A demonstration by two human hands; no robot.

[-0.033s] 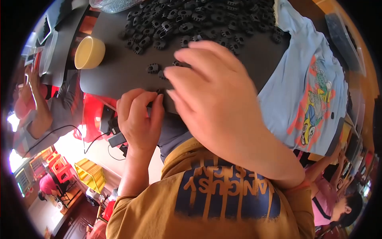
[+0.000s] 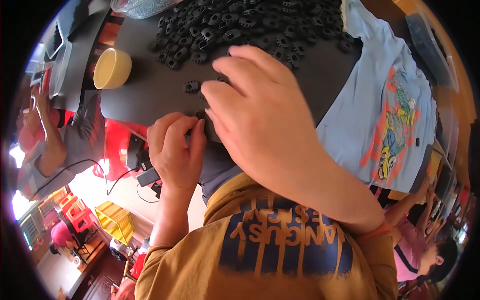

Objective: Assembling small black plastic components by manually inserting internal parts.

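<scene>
At the table's near edge my left hand point(image 2: 176, 145) is closed in a pinch on a small black plastic part point(image 2: 200, 115), mostly covered by the fingertips. Just right of it, my right hand point(image 2: 267, 112) hovers palm down above the table with its fingers apart. No object shows in it, though its underside is hidden. A loose black part point(image 2: 191, 87) lies on the table between the hands and the pile. Other parts beside it are partly covered by my right fingers. Farther back spreads a large pile of black toothed plastic parts point(image 2: 232, 34).
A yellow tub point(image 2: 113, 69) stands on the dark table point(image 2: 145, 95) at left. Behind it is a clear plastic container point(image 2: 142, 6). A light blue printed shirt point(image 2: 350, 117) drapes over the right side. Other people sit at both sides; a yellow crate point(image 2: 115, 221) is on the floor.
My right hand has shifted slightly left and toward the pile. My left hand keeps its pinch in nearly the same place.
</scene>
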